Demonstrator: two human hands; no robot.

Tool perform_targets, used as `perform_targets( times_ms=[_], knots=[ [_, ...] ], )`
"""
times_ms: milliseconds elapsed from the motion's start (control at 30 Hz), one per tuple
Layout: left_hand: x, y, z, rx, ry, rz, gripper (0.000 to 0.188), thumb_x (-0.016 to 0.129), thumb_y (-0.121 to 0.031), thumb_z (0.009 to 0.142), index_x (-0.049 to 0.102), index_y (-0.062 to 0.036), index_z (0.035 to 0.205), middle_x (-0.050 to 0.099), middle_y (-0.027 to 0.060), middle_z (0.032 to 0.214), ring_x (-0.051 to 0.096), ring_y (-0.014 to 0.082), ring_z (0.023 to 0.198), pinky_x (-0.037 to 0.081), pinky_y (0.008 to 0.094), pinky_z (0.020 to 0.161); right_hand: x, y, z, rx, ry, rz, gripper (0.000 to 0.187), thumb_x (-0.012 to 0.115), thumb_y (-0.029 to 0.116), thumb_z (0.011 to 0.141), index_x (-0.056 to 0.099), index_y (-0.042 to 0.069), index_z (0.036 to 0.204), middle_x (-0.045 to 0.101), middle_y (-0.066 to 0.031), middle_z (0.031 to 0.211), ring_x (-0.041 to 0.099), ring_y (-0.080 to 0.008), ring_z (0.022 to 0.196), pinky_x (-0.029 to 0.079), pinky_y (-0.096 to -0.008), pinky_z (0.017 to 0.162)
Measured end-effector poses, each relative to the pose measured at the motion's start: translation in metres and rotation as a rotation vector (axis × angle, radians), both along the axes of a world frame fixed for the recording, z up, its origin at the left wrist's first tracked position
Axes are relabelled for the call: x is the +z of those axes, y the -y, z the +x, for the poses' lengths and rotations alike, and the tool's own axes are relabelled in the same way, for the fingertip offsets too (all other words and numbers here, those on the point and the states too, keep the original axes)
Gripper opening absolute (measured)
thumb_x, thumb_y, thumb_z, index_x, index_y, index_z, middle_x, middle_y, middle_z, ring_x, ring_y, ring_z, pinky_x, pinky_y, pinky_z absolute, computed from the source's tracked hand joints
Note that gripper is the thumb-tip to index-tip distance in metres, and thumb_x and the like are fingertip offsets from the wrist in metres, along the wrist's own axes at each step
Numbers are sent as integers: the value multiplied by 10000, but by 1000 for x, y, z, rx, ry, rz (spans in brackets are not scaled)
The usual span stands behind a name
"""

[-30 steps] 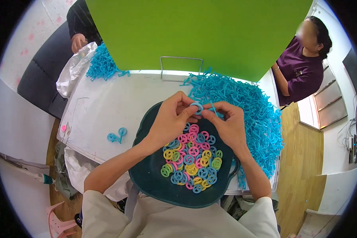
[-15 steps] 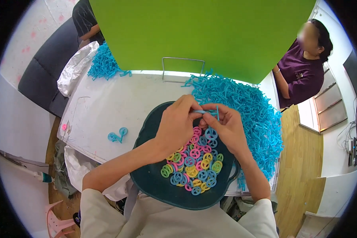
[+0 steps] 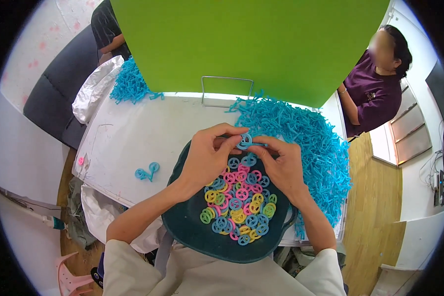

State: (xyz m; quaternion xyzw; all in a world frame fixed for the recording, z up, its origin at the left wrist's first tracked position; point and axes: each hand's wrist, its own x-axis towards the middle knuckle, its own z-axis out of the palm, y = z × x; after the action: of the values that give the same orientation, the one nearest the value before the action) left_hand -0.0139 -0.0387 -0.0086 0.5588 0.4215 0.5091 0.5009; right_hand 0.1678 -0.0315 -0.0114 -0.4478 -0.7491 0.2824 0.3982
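Note:
Above the far rim of a dark green basin (image 3: 190,232), my two hands meet. My left hand (image 3: 209,155) pinches a small blue spoked wheel (image 3: 243,142) between thumb and fingertips. Close against it, my right hand (image 3: 280,165) grips a thin blue plastic stem piece (image 3: 259,144), mostly covered by the fingers. Another blue wheel (image 3: 249,159) hangs just under the fingertips; whether it is joined to the stem piece I cannot tell. The basin holds a heap of small spoked wheels (image 3: 238,215) in pink, yellow, green and blue.
A large pile of blue stem pieces (image 3: 311,138) covers the table's right side; a smaller pile (image 3: 130,81) is far left. Two joined blue wheels (image 3: 148,171) lie on the white table (image 3: 128,133). Behind stand a wire stand (image 3: 227,77) and green panel (image 3: 251,44). Two people sit beyond.
My left hand now has a blue wheel at its fingertips, up against the stem piece. The stem piece has turned in my right hand, and both hands are slightly farther apart.

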Motion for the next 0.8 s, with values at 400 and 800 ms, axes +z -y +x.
perform_targets(
  times_ms=[400, 800],
  knots=[
    [10, 7, 11, 23, 61, -16, 185, 561, 10, 919, 603, 51, 1095, 667, 123, 941, 687, 178, 856, 567, 246, 735, -4, 1, 0, -59, -237, -171, 154, 686, 103, 870, 688, -43, 920, 698, -62, 746, 630, -60, 690, 482, -185, 589],
    [3, -2, 0, -32, 15, -73, 178, 523, -59, 956, 577, 29, 1101, 645, 100, 958, 657, 148, 874, 568, 270, 778, -3, -3, 1, 12, -211, -73, 171, 686, 81, 856, 703, 24, 1017, 696, -84, 781, 671, -106, 738, 504, -220, 613]
  ],
)
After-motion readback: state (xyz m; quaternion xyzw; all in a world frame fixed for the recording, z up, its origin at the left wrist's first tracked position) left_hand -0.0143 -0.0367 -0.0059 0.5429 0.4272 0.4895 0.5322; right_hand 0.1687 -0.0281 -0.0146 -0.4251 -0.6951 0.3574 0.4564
